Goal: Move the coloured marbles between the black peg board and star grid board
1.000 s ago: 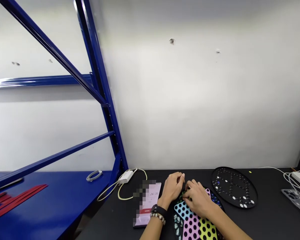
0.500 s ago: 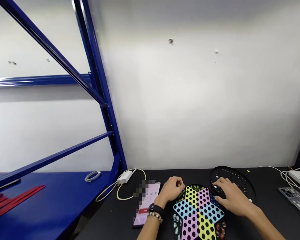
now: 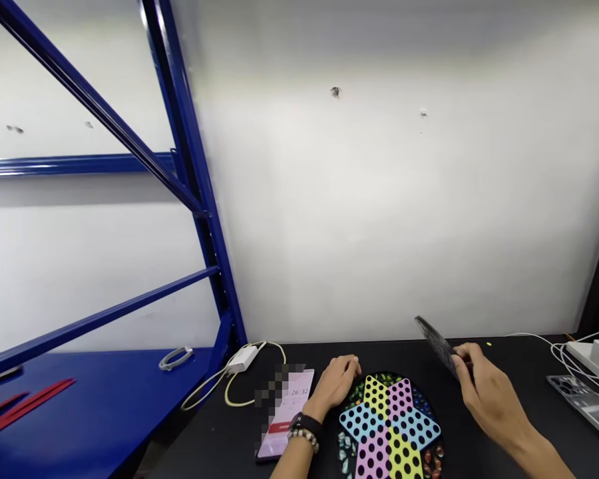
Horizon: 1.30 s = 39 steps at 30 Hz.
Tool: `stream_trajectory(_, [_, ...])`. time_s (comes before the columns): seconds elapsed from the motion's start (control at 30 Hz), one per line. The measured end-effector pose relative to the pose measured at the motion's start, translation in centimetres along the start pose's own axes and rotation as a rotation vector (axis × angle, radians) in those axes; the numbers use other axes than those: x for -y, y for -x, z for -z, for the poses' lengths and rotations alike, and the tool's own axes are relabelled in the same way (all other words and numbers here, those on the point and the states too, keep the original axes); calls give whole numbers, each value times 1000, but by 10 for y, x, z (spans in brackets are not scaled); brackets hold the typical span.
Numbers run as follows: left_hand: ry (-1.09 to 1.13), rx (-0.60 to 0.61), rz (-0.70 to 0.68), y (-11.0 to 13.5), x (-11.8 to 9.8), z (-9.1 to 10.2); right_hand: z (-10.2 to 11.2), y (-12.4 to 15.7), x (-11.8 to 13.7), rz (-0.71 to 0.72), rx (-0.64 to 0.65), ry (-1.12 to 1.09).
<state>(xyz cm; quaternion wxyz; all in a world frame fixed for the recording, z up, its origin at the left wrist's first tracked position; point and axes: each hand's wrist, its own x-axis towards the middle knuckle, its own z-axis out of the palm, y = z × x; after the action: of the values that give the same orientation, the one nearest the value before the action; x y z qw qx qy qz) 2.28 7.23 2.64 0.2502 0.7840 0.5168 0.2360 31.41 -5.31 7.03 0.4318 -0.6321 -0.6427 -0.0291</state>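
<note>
A Chinese checkers board (image 3: 388, 423) with a pink, yellow and blue star lies on the table; coloured marbles fill the pockets around the star. My right hand (image 3: 484, 386) pinches a thin round black lid (image 3: 436, 342) by its near edge, thumb on the visible side. The lid is raised off the table and tilted steeply, right of the board. My left hand (image 3: 337, 380) rests by the board's upper left edge, fingers loosely bent, with nothing visible in it.
A phone (image 3: 287, 412) showing a timer lies left of my left wrist. Behind it are a white adapter (image 3: 243, 359) and cable. At right lie another phone (image 3: 586, 406) and a white power strip (image 3: 596, 359). A blue rack (image 3: 204, 199) stands at left.
My right hand has taken hold of the black lid, which lay flat behind the board, and lifted it up on edge. My left hand has stayed beside the board.
</note>
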Motion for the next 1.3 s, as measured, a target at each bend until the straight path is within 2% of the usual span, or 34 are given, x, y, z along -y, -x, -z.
stream_trajectory(0.07, [71,-25,0,-2,3,-1,15,-12,18,-138,-121,-133])
stream_trajectory(0.13, [145,-48,7,-5,6,-3,19,-21,27,-250,-151,-295])
stream_trajectory(0.2, [214,-63,18,-8,11,-5,8,-25,29,-308,-47,-470])
stream_trajectory(0.27, [276,-57,29,-12,15,-7,-17,-23,26,-314,133,-598])
stream_trajectory(0.33, [327,-25,43,-15,20,-8,-47,-18,19,-304,260,-612])
stream_trajectory(0.43, [364,41,59,-18,23,-8,-82,-8,9,-268,322,-480])
stream_trajectory(0.5, [355,73,50,-17,22,-7,-95,-5,3,-228,338,-333])
stream_trajectory(0.67, [243,146,2,-10,14,-10,-109,-4,-6,-140,376,79])
stream_trajectory(0.77, [156,143,1,-7,9,-12,-115,-5,-9,-78,395,223])
stream_trajectory(0.93, [26,54,8,-3,1,-17,-118,-11,-13,-106,491,238])
stream_trajectory(1.07, [-67,-43,-2,1,-6,-21,-119,-16,-17,-97,466,259])
stream_trajectory(1.3, [-135,-137,28,2,-9,-26,-116,-22,-22,-91,406,293])
